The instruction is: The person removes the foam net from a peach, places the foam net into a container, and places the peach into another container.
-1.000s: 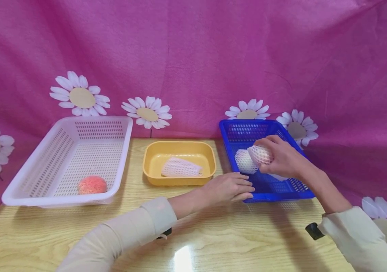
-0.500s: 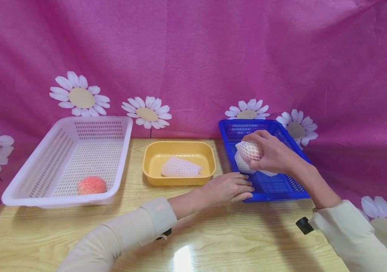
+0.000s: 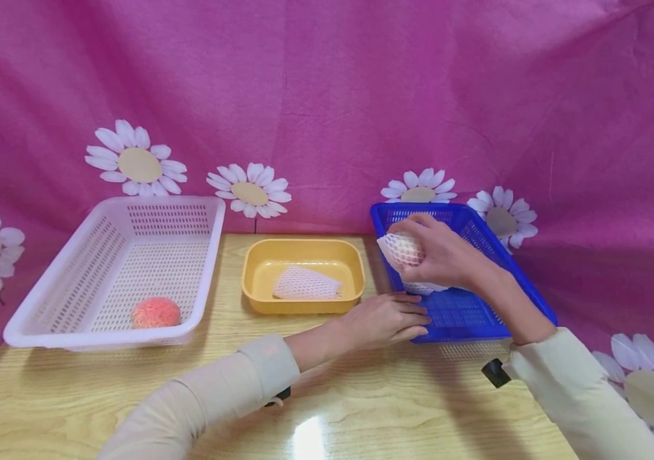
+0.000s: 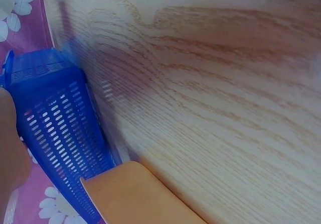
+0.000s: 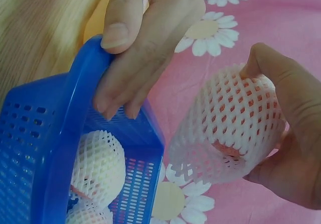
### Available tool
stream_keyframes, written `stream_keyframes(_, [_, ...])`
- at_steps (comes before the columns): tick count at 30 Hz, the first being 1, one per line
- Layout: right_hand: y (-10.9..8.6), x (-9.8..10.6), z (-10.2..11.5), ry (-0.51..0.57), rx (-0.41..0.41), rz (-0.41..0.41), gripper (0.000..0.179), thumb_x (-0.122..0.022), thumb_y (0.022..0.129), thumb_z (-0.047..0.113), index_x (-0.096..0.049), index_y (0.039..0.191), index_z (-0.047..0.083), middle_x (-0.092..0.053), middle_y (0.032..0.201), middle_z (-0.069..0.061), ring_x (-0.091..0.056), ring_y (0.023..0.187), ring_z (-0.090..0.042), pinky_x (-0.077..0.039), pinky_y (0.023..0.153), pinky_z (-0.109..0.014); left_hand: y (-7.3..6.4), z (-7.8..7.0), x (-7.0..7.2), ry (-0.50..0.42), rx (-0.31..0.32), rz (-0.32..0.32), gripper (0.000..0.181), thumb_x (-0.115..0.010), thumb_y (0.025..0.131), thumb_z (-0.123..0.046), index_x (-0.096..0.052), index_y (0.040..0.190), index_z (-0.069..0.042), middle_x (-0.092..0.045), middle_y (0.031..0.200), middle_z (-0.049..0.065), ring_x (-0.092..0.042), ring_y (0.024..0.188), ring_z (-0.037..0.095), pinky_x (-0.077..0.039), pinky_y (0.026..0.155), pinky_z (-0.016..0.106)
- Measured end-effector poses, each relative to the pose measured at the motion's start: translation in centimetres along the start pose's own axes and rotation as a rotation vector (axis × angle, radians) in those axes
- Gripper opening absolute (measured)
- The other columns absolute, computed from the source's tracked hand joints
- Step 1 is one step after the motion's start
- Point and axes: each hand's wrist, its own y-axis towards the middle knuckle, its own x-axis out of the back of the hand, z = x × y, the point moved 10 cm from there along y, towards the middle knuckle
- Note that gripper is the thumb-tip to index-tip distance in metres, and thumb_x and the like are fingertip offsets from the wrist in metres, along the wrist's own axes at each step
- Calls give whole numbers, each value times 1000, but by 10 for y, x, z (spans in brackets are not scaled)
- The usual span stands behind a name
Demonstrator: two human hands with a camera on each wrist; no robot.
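Observation:
My right hand [image 3: 448,255] grips a round reddish fruit in a white foam net [image 5: 241,113], raised above the blue basket [image 3: 465,333]. The net's loose end points away from the palm, and red skin shows through the mesh. My left hand [image 3: 387,319] holds the basket's near left rim, thumb [image 5: 118,35] outside and fingers [image 5: 113,98] over the inner side. Down in the basket lies another netted fruit [image 5: 100,169], with more white netting [image 5: 90,216] beside it. Both are mostly hidden by my right hand in the head view.
A yellow tray [image 3: 304,306] left of the blue basket holds an empty foam net [image 3: 306,283]. Farther left stands a white basket [image 3: 97,342] with a bare reddish fruit [image 3: 156,313] near its front. A pink flowered cloth [image 3: 327,115] hangs behind the wooden table [image 3: 361,402].
My right hand has moved left and slightly up with the netted fruit, now covering most of the other fruit in the basket. My left hand has stayed on the rim.

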Motion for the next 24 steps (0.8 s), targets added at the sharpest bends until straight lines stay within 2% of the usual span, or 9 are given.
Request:
stream_keyframes(6, [5,-5,5,14,11,4,63,-77,67,15,-61,128,13,-54,123,-16,-57,91,-28,-50,69,-37,-4,2,4,39,40,25,31,-54,104,-30,-70,125,-13,-68,125,-2,-53,129,16,-26,115,23])
stream_keyframes(9, [8,-9,7,21,25,11,64,-77,67,15,-61,129,13,-54,122,-16,-57,92,-28,-49,71,-38,-8,2,10,33,46,11,31,-55,104,-28,-69,126,-13,-68,126,-3,-53,130,16,-24,115,22])
stream_keyframes(14, [12,-13,12,47,41,17,66,-77,67,16,-60,131,15,-54,123,-15,-56,95,-29,-48,73,-38,-20,3,28,29,43,-74,27,-61,101,-27,-71,122,-13,-70,121,-4,-58,123,14,-33,111,21])
stream_keyframes(18, [16,-15,17,56,51,10,68,-78,67,17,-58,133,17,-54,125,-14,-56,96,-29,-49,72,-37,-31,8,43,38,67,-152,26,-67,97,-28,-73,119,-15,-71,117,-6,-60,116,12,-38,106,19])
stream_keyframes(24, [21,-21,23,74,42,16,77,-82,66,21,-54,137,17,-54,127,-13,-57,95,-27,-51,72,-37,-51,18,54,19,105,-190,27,-72,94,-27,-74,118,-14,-71,117,-3,-60,116,12,-40,104,17])
